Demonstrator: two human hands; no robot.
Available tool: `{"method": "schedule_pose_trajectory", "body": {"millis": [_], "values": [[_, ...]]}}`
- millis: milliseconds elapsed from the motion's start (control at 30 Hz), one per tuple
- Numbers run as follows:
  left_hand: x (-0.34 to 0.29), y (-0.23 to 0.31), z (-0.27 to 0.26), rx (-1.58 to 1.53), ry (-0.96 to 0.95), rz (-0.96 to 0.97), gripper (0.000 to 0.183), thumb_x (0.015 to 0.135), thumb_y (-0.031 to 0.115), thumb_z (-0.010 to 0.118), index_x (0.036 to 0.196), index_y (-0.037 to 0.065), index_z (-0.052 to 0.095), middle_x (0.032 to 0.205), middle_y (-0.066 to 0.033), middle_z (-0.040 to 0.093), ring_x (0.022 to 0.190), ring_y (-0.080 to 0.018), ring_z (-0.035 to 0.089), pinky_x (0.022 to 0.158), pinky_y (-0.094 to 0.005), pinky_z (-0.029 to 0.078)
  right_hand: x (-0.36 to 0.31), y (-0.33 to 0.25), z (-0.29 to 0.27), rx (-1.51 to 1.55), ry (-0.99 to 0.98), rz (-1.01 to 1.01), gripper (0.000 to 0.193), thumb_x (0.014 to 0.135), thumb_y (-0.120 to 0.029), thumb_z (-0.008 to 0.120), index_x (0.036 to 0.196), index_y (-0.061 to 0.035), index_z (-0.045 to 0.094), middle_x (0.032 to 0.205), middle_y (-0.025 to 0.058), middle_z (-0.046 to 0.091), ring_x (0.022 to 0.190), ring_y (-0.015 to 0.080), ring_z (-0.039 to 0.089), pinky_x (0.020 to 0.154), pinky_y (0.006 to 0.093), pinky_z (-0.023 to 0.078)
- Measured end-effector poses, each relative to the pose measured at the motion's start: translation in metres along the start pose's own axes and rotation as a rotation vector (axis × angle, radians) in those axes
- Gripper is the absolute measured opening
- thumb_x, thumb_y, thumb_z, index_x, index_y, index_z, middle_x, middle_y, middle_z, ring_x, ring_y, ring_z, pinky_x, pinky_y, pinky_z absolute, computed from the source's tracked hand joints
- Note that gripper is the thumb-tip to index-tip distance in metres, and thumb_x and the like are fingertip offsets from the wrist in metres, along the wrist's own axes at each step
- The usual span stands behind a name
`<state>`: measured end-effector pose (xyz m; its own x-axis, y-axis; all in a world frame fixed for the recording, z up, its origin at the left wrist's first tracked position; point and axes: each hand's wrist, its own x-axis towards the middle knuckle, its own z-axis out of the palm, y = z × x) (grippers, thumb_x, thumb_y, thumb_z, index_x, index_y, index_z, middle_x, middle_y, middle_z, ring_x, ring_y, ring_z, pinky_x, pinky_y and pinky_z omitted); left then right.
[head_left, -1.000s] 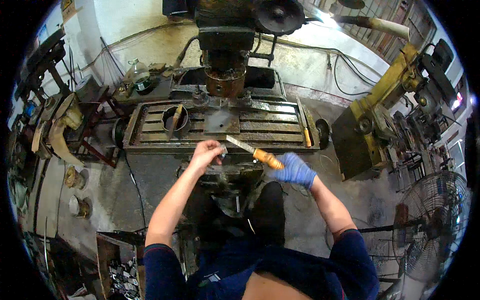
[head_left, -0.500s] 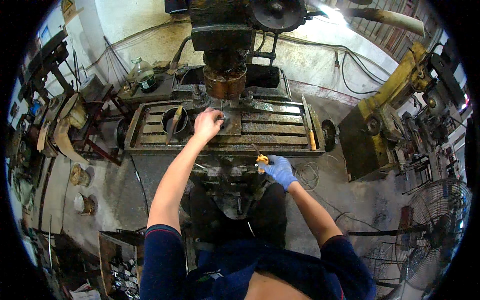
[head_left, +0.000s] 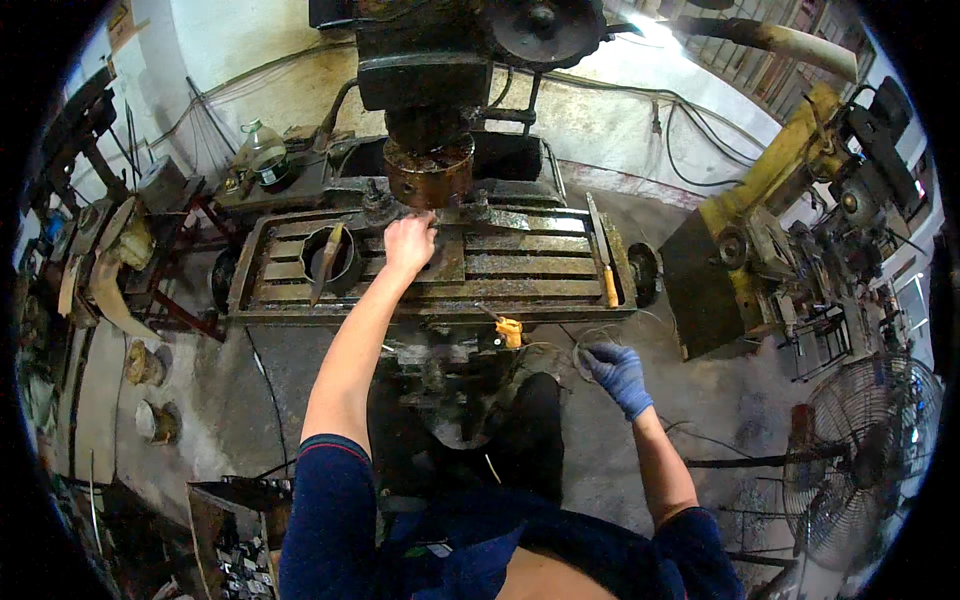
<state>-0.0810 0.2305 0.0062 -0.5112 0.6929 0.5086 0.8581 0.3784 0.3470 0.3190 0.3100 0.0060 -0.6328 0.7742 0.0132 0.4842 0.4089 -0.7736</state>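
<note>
Head view: left hand (head_left: 410, 243) seems busy at the metal table (head_left: 530, 289), needing care next; whether it or right hand (head_left: 618, 377) holds anything, I can't tell.

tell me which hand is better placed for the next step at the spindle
Left, probably: the left hand reaches over the slotted milling table, close to the spindle, while the gloved right hand is in front of the table's edge, off to the right.

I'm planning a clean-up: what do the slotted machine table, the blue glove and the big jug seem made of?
Slotted machine table: metal, probably iron or steel; grimy grey bars with shiny glints.
Blue glove: likely knitted fabric; matt, mottled, close-fitting.
Big jug: probably plastic, possibly glass; glossy and see-through.
</note>
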Motion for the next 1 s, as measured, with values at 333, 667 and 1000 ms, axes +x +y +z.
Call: {"method": "schedule_pose_trajectory", "body": {"millis": [333, 667, 1000], "values": [[0.004, 0.003, -0.017, -0.049, -0.085, -0.382, 0.034, 0.069, 0.028, 0.068, 0.095, 0.007, 0.059, 0.085, -0.0163, 0.064, 0.083, -0.0334, 0.061, 0.071, -0.0435, 0.048, 0.072, -0.167, -0.166, -0.297, 0.559, -0.606, 0.024, 0.078, -0.015, 0.061, 0.099, -0.0025, 0.062, 0.091, 0.0070, 0.063, 0.080, 0.0159, 0.057, 0.069, 0.0286, 0.047], [0.009, -0.012, -0.013, 0.019, -0.170, -0.391, 0.032, 0.069, 0.031, 0.068, 0.087, 0.004, 0.064, 0.083, -0.0166, 0.063, 0.082, -0.0324, 0.061, 0.071, -0.0414, 0.049, 0.077, -0.287, -0.192, 1.090, 0.315, -1.025, 0.032, 0.086, -0.031, 0.048, 0.096, -0.0015, 0.056, 0.101, 0.0147, 0.058, 0.104, 0.0309, 0.052, 0.098, 0.0469, 0.034], [0.013, -0.010, -0.012, 0.009, -0.207, -0.371, 0.033, 0.068, 0.034, 0.069, 0.074, 0.002, 0.064, 0.081, -0.0175, 0.063, 0.079, -0.0329, 0.061, 0.069, -0.0409, 0.049, 0.046, -0.222, -0.122, 0.594, 0.596, -1.142, 0.039, 0.089, -0.039, 0.044, 0.076, -0.0029, 0.050, 0.086, 0.0132, 0.058, 0.095, 0.0332, 0.054, 0.095, 0.0463, 0.033]]}}
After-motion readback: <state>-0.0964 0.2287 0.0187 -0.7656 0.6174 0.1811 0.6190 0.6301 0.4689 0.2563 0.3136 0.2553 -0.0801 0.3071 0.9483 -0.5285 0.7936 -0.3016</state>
